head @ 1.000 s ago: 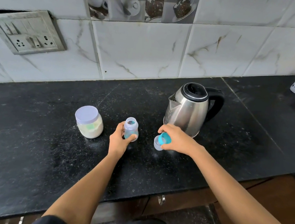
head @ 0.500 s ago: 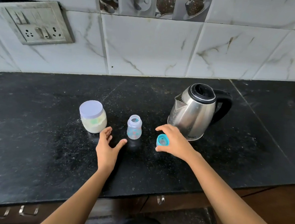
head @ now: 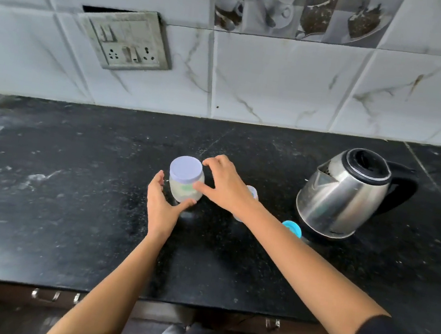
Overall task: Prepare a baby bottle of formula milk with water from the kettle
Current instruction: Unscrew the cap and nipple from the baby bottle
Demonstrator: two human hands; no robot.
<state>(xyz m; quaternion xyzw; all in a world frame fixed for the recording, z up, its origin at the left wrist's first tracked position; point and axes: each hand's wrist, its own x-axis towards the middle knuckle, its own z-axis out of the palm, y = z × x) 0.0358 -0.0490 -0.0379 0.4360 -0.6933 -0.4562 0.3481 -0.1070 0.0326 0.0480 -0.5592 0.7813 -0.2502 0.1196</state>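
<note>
A formula jar (head: 184,187) with a pale lilac lid stands on the black counter (head: 67,202). My left hand (head: 161,206) cups it from the front-left: the thumb touches its base and the straight fingers lie just off its left side. My right hand (head: 225,184) reaches across from the right, spread, with the thumb against the jar's side and the fingertips at the lid's edge. The small baby bottle (head: 253,192) stands uncapped behind my right wrist, mostly hidden. Its blue cap (head: 292,229) lies on the counter in front of the steel kettle (head: 342,195).
A tiled wall with a switch and socket plate (head: 126,40) backs the counter. The kettle's black handle points right. Drawer handles (head: 54,295) show below the counter's front edge.
My right hand let go of the blue cap and crossed left to the jar. My left hand moved up to the jar's base. The view shifted left.
</note>
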